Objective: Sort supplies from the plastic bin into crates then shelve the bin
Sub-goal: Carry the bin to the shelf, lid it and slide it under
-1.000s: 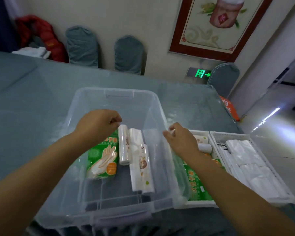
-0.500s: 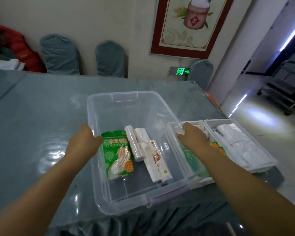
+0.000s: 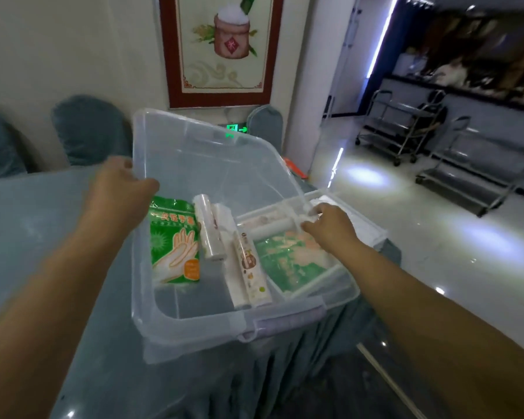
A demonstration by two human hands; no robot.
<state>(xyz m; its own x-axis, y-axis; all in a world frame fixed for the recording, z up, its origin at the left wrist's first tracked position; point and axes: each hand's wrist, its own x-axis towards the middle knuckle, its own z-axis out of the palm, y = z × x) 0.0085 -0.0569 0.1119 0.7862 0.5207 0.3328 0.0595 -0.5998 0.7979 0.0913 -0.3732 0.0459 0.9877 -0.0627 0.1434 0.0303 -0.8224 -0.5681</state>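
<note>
The clear plastic bin (image 3: 194, 325) is off the table and tilted, its far end raised. My left hand (image 3: 118, 186) grips its left rim and my right hand (image 3: 330, 225) grips its right rim. Inside lie a green glove packet (image 3: 174, 240), a white roll of bags (image 3: 208, 228) and a long labelled roll box (image 3: 250, 267). Through the bin's right side I see a white crate (image 3: 372, 228) with a green packet (image 3: 288, 261) and a white roll in it.
The table (image 3: 43, 237) carries a grey-blue cloth under glass. Covered chairs (image 3: 88, 131) stand against the wall behind it. Metal trolleys (image 3: 406, 128) stand at the right on a shiny floor. A framed picture (image 3: 221, 49) hangs on the wall.
Both hands went from inside and beside the bin to its side rims, and the bin has risen and shifted right over the crates. The view has swung to the right.
</note>
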